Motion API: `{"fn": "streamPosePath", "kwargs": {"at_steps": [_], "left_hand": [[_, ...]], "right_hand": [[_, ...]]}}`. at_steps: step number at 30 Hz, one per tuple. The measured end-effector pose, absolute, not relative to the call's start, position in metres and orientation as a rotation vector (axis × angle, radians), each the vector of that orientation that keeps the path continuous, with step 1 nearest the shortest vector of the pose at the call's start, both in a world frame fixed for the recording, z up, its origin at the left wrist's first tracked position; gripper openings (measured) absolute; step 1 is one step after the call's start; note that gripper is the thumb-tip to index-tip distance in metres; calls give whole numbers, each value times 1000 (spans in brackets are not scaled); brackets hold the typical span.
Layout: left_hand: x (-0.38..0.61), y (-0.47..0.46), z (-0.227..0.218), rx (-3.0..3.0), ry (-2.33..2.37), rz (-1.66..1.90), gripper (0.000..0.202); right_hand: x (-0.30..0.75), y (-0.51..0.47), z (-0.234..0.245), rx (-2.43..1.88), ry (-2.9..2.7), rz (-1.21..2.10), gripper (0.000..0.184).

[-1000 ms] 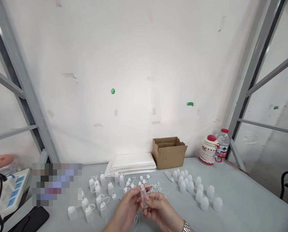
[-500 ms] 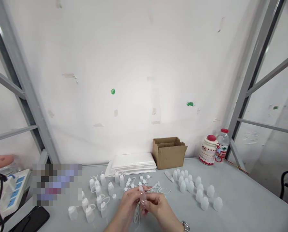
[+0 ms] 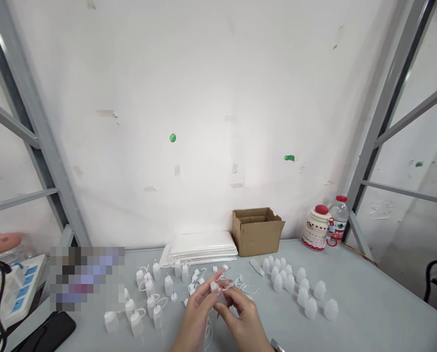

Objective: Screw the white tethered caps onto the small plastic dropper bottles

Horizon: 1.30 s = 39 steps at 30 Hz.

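In the middle of the table, a small translucent squeeze bottle (image 3: 220, 296) is held tilted between my two hands. My left hand (image 3: 199, 309) pinches it near the neck, index finger stretched past it. The fingers and thumb of my right hand (image 3: 242, 313) close round its lower part, hiding some of it. Just behind the hands lie white caps with straps (image 3: 195, 275), partly covered by my fingers. A loose white cord-like strap (image 3: 208, 335) shows below my hands. Several small bottles with strapped caps (image 3: 157, 317) stand to the left.
Several bottles without caps (image 3: 303, 297) stand to the right, and one bottle (image 3: 256, 267) lies flat. White packets (image 3: 203, 247) and a cardboard box (image 3: 260, 237) are at the back. A phone (image 3: 47, 335) lies front left; a jar (image 3: 315, 230) and drink bottle (image 3: 338, 217) stand back right.
The held bottle has shifted and tilted in my hands. My left fingers have stretched out further, and my right hand has turned with its fingers curled more round the bottle.
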<state>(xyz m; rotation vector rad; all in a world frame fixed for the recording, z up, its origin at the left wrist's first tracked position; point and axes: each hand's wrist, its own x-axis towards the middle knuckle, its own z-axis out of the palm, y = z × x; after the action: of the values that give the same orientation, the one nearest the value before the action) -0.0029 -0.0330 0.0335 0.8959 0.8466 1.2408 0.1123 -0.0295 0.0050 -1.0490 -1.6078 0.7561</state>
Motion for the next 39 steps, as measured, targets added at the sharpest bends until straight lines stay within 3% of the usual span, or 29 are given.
{"fn": "streamPosePath", "kwargs": {"at_steps": [6,10,15,22,39], "left_hand": [[-1,-37,42,853,737,1242,11],[-1,-36,41,820,704,1234,15],[-4,-34,35,801,706,1209,23],[-5,-26,26,673,686,1150,26],[-11,-26,34,799,612,1166,25]], "right_hand": [[111,-30,4,-1029,-1562,731,11],[111,-29,3,-1039,-1465,860,17],[113,-23,8,-871,-1289,1333,28],[113,-24,11,-646,-1075,1689,30],[119,-23,20,-526,-891,1824,27]]}}
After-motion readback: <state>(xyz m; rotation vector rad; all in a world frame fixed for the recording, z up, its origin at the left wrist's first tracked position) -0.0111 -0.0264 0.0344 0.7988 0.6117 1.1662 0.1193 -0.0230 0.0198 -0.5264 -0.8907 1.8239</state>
